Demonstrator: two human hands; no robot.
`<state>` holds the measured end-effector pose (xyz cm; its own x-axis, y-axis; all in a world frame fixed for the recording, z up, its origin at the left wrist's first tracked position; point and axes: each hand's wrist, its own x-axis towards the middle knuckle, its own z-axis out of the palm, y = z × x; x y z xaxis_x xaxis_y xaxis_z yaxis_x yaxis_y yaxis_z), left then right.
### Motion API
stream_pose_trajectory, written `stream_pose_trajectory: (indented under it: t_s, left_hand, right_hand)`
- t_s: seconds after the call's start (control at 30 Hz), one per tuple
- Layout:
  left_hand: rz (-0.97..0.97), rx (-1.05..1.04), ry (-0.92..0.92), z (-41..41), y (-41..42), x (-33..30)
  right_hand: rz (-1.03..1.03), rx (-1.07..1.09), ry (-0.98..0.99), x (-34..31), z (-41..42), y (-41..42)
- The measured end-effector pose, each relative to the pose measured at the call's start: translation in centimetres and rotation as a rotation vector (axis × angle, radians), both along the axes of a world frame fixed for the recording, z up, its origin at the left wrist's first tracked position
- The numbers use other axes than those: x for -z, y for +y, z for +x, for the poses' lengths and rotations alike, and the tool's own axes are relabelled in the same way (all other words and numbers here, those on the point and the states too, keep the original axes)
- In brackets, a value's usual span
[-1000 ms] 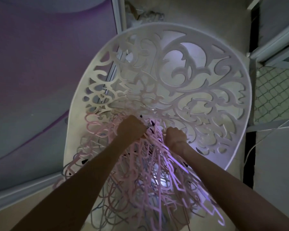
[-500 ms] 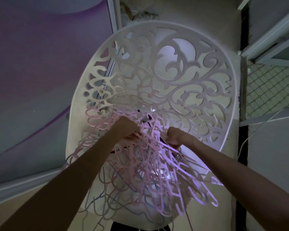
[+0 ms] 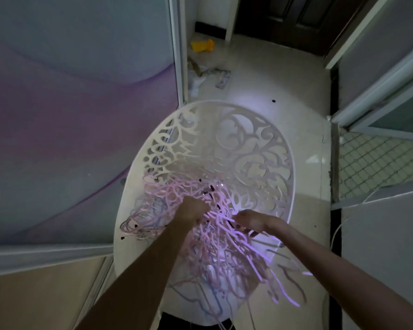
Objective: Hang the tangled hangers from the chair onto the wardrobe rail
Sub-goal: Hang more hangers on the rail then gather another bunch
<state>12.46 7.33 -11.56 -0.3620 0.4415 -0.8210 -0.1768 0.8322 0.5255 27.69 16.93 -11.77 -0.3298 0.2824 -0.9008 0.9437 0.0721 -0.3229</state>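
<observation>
- Head view: your left hand [image 3: 193, 209] is buried in the tangled hangers [image 3: 208, 236], its grip clenched around several pink strands near the top of the pile.
- Your right hand [image 3: 250, 221] lies just to the right, touching the same heap; its fingers curl over pink hangers at the pile's edge, grasping them.
- The hangers lie heaped on the seat of the white cut-out chair [image 3: 248, 148], spilling toward you below both hands and over the seat's near edge.
- The chair stands on the pale floor [image 3: 260, 77].
</observation>
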Motion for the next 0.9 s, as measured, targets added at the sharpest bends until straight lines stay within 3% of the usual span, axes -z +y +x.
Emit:
stream_pose_trajectory:
  t_s: [0.1, 0.27, 0.4, 0.6, 0.8, 0.9]
  left_hand:
    - [0.001, 0.054, 0.057, 0.4, 0.3, 1.1]
    - [-0.060, 0.175, 0.119, -2.0, -1.0, 2.6]
    - [0.002, 0.125, 0.094, -3.5, -1.5, 1.4]
    - [0.024, 0.163, 0.186, -5.3, -0.3, 2.0]
    - [0.161, 0.223, 0.337, -5.4, 0.1, 4.7]
    - [0.208, 0.221, 0.378, -4.9, -0.1, 5.3]
  right_hand:
    - [0.104, -0.015, 0.000, 1.5, -0.7, 0.6]
    - [0.073, 0.143, -0.054, 6.1, -1.4, 1.1]
    - [0.116, 0.186, -0.025, 9.4, -3.0, 1.1]
    - [0.323, 0.310, 0.093, 13.0, -6.2, 3.8]
    - [0.684, 0.393, 0.136, 15.7, -6.5, 3.0]
    - [0.723, 0.399, 0.068, 16.3, -6.2, 2.7]
